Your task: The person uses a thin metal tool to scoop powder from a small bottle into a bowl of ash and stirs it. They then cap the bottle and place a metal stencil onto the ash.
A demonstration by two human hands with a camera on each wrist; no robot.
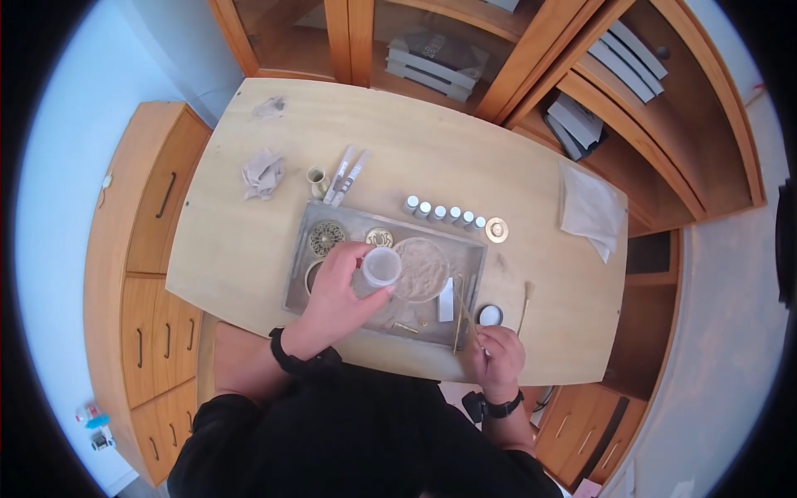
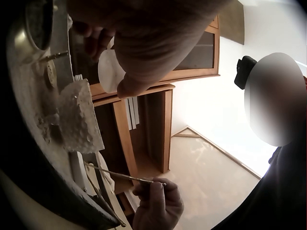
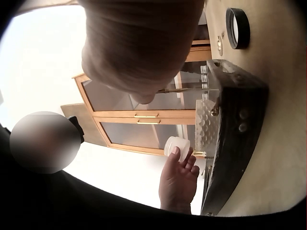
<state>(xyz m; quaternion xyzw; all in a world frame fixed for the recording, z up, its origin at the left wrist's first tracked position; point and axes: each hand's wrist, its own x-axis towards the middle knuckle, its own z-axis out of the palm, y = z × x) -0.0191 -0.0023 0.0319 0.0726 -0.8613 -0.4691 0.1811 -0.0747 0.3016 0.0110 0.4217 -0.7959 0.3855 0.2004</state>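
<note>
Left hand (image 1: pixel 342 286) is pinching a frosted, round plastic jar (image 1: pixel 383 266), hiding the nine-o'clock rim of a dimpled translucent bowl (image 2: pixel 79 120). Right hand (image 1: pixel 501 357), toward four-thirty, is gripping a slim brass-coloured rod (image 2: pixel 124 176), its tip blurring overhead.

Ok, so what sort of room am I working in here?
Probably a study or office: a glass-doored wooden bookcase holds stacked books, and a wooden drawer cabinet stands beside the pale wooden table.

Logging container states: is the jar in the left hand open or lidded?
Open: in the head view, the jar in the left hand shows an uncovered mouth; a black-rimmed lid lies on the table.
</note>
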